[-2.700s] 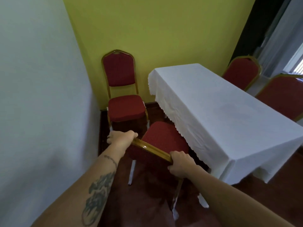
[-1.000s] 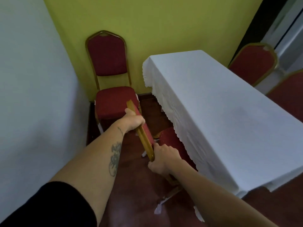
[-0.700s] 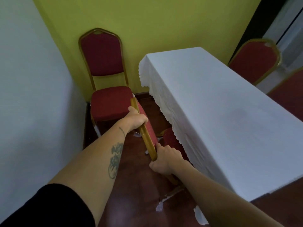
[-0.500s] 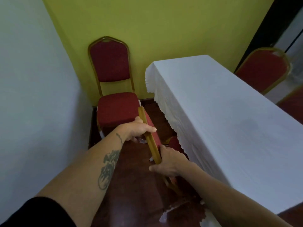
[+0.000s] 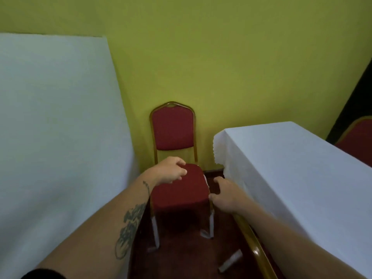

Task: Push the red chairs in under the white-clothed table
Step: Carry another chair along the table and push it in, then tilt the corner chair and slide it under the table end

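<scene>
A red chair point(image 5: 177, 190) with a gold frame stands against the yellow wall, its seat facing me, left of the white-clothed table point(image 5: 291, 168). My left hand point(image 5: 171, 172) is over the back left of that seat, fingers apart, holding nothing. My right hand point(image 5: 225, 196) is at the seat's right front corner, fingers spread, thumb against the seat edge. Another red chair shows only its gold backrest rim point(image 5: 255, 246), lying along the table's near side beneath my right forearm; its seat is hidden under the cloth.
A white wall point(image 5: 50, 137) closes the left side and a yellow wall point(image 5: 241, 67) the back, leaving a narrow strip of dark red floor point(image 5: 181, 258). A third red chair point(image 5: 360, 141) stands beyond the table at the far right.
Both hands have let go of the backrest of the chair at the table and moved forward to the chair by the yellow wall. The view has swung left and up.
</scene>
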